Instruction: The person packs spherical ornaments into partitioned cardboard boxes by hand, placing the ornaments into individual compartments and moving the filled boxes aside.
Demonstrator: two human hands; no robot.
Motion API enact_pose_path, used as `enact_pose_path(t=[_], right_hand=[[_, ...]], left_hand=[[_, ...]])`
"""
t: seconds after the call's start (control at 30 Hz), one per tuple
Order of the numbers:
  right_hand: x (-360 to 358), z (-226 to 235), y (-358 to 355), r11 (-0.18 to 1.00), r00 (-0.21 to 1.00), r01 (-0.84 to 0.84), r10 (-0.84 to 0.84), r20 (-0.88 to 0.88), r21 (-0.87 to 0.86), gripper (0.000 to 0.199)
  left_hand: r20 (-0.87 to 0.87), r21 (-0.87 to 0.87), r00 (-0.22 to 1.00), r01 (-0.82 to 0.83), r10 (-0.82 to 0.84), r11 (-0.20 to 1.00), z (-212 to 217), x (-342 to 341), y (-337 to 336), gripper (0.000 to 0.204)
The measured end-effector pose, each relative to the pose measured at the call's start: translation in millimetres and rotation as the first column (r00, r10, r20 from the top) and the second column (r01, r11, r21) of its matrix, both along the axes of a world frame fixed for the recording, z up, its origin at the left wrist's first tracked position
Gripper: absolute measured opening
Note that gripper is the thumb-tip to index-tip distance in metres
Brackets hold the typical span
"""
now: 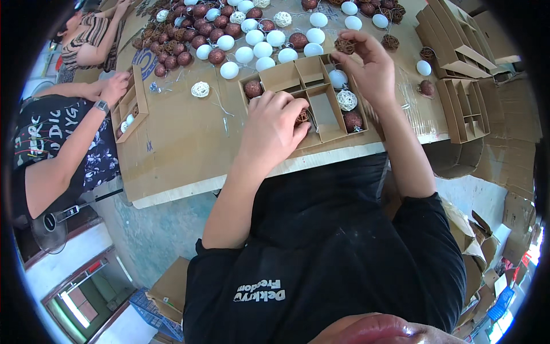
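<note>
A divided cardboard box [325, 140] lies on the table in front of me. Along its right side are a white ball [338, 79], a white wicker ball [347, 100] and a brown glitter ball [353, 121]. Another brown glitter ball [253, 89] fills the far left compartment. My left hand [272, 127] reaches over the box's left part, its thumb and index finger curled around a brown wicker ball [302, 117]; it hides the compartments below. Above the far right corner, my right hand [369, 69] pinches a second brown wicker ball [344, 46] between thumb and fingers.
Many white balls [244, 55] and brown glitter balls [216, 56] cover the far table. A loose white wicker ball [200, 89] lies left of my box. Divided boxes [462, 109] are stacked at the right. On the left, people work, one at a partly filled box [139, 109].
</note>
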State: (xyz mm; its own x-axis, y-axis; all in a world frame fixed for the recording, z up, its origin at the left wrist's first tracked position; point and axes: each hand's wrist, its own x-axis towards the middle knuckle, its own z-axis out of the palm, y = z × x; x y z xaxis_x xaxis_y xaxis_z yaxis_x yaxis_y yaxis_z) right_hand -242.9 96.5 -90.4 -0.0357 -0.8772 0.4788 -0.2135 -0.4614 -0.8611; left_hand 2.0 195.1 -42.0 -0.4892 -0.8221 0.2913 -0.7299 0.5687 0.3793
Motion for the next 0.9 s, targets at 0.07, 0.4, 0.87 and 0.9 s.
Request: enact_pose_path(t=[0.07,0.4,0.87,0.9], right_hand=[[0.9,-4.1,0.1,0.996,0.997,-0.002,-0.004,-0.075,-0.084,0.043],[-7.4,9.3,1.7,0.95,0.956,0.056,-0.14,-0.257,-0.309,0.03],[-9.1,26.1,10.1,0.96,0.794,-0.24,0.108,-0.599,-0.146,0.02],[-9.6,23.5,10.6,0.959,0.792,-0.245,0.115,-0.6,-0.14,0.02]], left_hand=[[-0.141,0.019,0.99,-0.02,0.023,1.0,8.4,1.7,2.2,0.033],[-0.323,0.197,0.94,-0.051,0.114,0.979,37.5,65.4,41.9,0.031],[-0.305,0.268,0.934,-0.105,0.188,0.958,19.5,60.9,61.2,0.027],[-0.274,0.245,0.941,-0.132,0.199,0.961,17.1,60.9,61.1,0.027]])
